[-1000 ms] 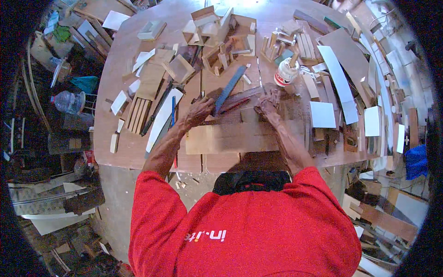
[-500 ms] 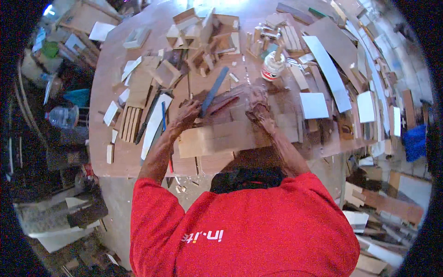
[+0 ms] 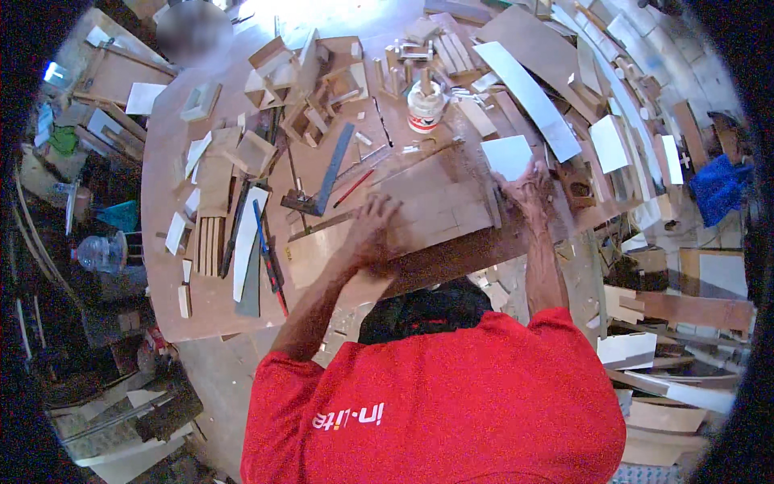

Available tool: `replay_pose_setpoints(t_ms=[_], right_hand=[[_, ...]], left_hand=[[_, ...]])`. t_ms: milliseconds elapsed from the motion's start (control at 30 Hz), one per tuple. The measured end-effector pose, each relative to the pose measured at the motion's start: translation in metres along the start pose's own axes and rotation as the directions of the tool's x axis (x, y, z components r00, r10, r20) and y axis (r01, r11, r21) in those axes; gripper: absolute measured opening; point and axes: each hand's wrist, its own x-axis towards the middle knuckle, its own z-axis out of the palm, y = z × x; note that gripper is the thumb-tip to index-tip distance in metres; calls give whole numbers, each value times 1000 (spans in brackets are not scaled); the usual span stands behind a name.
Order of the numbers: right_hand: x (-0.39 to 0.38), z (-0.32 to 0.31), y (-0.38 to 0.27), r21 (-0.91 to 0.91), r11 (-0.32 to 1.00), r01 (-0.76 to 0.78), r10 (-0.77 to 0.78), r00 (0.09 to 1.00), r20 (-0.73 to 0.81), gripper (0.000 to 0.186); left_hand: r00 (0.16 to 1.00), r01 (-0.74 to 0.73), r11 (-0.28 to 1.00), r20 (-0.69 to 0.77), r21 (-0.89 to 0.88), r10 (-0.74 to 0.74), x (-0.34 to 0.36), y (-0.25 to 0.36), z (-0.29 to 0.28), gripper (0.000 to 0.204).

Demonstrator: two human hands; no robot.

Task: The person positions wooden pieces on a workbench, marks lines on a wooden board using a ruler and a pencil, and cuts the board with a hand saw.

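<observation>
My left hand (image 3: pixel 375 222), somewhat blurred, rests with fingers stretched over the left part of a flat brown panel (image 3: pixel 447 198) at the table's near edge. To the right, my right hand (image 3: pixel 528 192) has its fingers closed at the near right corner of a white square board (image 3: pixel 506 156). A try square (image 3: pixel 332 169) with a long dark blade lies just beyond my left hand. Beside it is a red pencil (image 3: pixel 353 188). A thin dark strip (image 3: pixel 415 159) lies along the panel's far side.
A white glue jar (image 3: pixel 425 109) stands beyond the panel. Small wooden boxes (image 3: pixel 302 77) are piled at the back left. A long white board (image 3: pixel 528 101) lies at the right; blue and red tools (image 3: pixel 266 254) and a white strip (image 3: pixel 248 242) at the left.
My left hand has come off the try square and moved nearer, over the panel. My right hand has moved right from the panel to the white board. The view has shifted.
</observation>
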Motion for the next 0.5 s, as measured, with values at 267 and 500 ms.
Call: replay_pose_setpoints(t_ms=[267, 500], right_hand=[[10, 22, 20, 117, 993, -7, -7, 993, 121, 148], [-16, -15, -7, 499, 865, 51, -124, 986, 113, 128]], left_hand=[[988, 143, 977, 29, 156, -149, 11, 41, 44, 110], [984, 148, 987, -108, 57, -141, 10, 55, 35, 97]])
